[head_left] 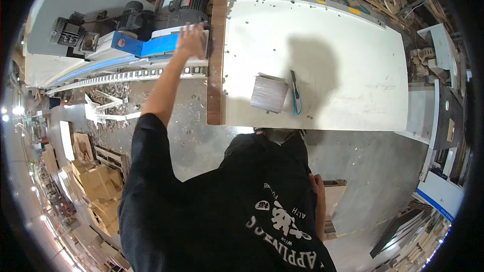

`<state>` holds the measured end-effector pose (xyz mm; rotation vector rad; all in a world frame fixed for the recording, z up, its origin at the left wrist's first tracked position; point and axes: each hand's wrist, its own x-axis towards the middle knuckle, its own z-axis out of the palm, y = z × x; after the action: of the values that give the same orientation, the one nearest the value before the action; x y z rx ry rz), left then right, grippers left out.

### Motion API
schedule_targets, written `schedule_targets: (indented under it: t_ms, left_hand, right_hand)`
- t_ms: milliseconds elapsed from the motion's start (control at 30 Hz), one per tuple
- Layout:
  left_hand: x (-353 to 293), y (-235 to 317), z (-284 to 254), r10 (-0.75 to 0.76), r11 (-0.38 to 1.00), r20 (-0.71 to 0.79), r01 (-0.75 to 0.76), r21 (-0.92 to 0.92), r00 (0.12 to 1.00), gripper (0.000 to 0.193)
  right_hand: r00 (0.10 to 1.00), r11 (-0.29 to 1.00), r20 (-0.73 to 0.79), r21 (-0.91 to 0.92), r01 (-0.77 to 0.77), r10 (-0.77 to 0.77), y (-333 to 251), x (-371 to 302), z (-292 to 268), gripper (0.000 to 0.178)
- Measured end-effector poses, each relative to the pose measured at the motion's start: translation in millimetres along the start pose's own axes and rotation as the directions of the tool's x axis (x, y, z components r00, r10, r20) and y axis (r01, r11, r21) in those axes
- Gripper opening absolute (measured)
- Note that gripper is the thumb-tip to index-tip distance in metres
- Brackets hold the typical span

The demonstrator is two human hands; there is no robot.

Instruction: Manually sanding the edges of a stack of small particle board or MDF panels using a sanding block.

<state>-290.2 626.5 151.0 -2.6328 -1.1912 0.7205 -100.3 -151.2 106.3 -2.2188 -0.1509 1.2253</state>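
Blue-fronted machine (160, 46), far left, beside the worktop (363, 95): left hand (191, 45) over its right end, fingers spread apart, contact unclear; right hand (317, 186) near, finger state indeterminable. Apparent step: a reach; next move calls for careful hand placement

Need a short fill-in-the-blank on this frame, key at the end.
1. The utility knife lies to the ____ of the square stack.
2. The strip along the left edge of the white tabletop is ____.
3. The hand nearest the large motor is the person's ____ one.
4. The shirt is ____.
Missing: right; brown; left; black
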Motion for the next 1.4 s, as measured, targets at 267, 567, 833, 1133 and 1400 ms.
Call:
schedule_targets:
  t_ms: [267, 567, 833, 1133, 1400]
  left_hand:
    - [34.7, -62.0, 40.6, 0.002, 0.948, 0.07, -0.024, 0.318, 0.998, 0.164]
    - [-1.5, 17.2, -28.7, 0.185, 0.868, -0.258, -0.281, -0.409, 0.948, 0.124]
    - [-126.3, 230.1, -61.1, 0.557, 0.579, -0.401, -0.686, -0.44, 0.727, 0.117]
    - [-146.7, 211.9, -26.7, 0.286, 0.649, -0.512, -0.557, -0.518, 0.81, 0.103]
    - [-202.8, 167.9, 15.3, 0.078, 0.706, -0.339, -0.292, -0.645, 0.937, 0.097]
  right_hand:
    - [0.996, 0.996, -0.04, -0.026, 0.083, -0.084, -13.6, -17.2, 4.3, 0.059]
    - [0.981, 0.995, -0.178, -0.079, 0.06, -0.073, -38.5, -23.7, 8.4, 0.054]
    - [0.821, 0.782, -0.145, -0.434, 0.448, -0.551, -124.1, 51.0, 32.0, 0.053]
    - [0.67, 0.425, 0.126, -0.684, 0.593, -0.732, -141.6, 143.2, 80.3, 0.092]
    - [0.711, 0.833, -0.515, -0.523, 0.182, -0.479, -72.0, 161.6, 73.1, 0.102]
